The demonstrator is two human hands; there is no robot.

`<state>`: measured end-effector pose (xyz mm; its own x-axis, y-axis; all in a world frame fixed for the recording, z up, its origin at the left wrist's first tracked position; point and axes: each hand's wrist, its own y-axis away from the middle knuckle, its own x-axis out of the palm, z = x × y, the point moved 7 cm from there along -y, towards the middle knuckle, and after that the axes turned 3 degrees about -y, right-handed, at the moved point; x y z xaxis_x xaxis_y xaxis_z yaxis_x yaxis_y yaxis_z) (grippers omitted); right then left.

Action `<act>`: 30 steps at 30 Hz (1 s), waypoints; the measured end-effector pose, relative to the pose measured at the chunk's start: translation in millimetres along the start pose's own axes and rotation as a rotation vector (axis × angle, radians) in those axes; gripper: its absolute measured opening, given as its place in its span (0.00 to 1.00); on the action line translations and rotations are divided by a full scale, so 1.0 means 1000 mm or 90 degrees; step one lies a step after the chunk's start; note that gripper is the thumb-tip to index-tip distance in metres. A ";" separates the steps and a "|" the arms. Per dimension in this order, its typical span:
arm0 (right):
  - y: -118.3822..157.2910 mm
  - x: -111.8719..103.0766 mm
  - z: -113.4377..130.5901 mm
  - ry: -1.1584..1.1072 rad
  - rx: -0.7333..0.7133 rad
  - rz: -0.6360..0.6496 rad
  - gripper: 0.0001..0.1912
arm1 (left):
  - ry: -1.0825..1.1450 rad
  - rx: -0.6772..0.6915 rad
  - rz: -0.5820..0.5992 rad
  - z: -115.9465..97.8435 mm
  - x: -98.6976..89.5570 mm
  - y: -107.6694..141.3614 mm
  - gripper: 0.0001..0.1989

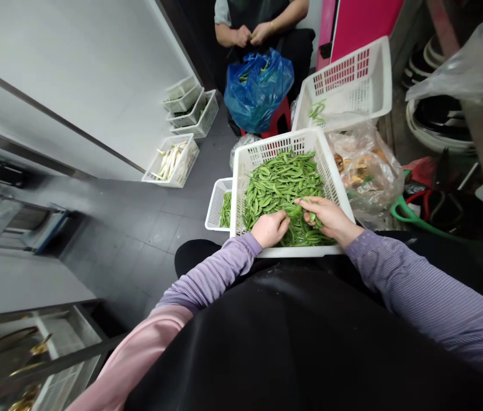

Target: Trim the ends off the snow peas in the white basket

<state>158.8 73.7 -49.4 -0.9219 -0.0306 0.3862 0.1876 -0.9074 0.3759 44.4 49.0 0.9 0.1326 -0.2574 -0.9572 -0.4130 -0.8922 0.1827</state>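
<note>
Snow peas (282, 197) heaped in white plastic basket (336, 191) at person's lap. Left hand (270, 228) at heap's 6 o'clock, fingers curled closed on pods. Right hand (325, 218) at 4 o'clock, fingertips (299, 201) pinching pod. Small basket (218, 202) of pods just beside at 9 o'clock. Clear bag (365, 165) touching at 2 o'clock. Empty-looking white basket (344, 80) at 1 o'clock. Blue bag (258, 91) at 12 o'clock, co-worker's hands (252, 34) beyond, near it.

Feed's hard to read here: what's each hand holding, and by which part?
The right hand pinches a green pea pod near one end. The left hand is on the pods in the white basket; any hold there cannot be told.
</note>
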 end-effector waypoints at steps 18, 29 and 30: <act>0.003 0.014 -0.007 0.257 -0.030 0.054 0.13 | -0.088 0.177 0.151 -0.027 0.014 0.006 0.11; 0.008 0.024 -0.019 0.166 0.121 0.193 0.13 | -0.099 -0.120 -0.012 0.052 -0.015 0.000 0.14; 0.007 0.023 -0.020 0.166 0.128 0.189 0.13 | -0.109 -0.107 -0.013 0.048 -0.014 0.001 0.14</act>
<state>131.7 57.7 -54.6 -0.8681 -0.4059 0.2857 0.4954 -0.7449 0.4469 -1.0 69.2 3.7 -0.0206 -0.1850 -0.9825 -0.2535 -0.9497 0.1841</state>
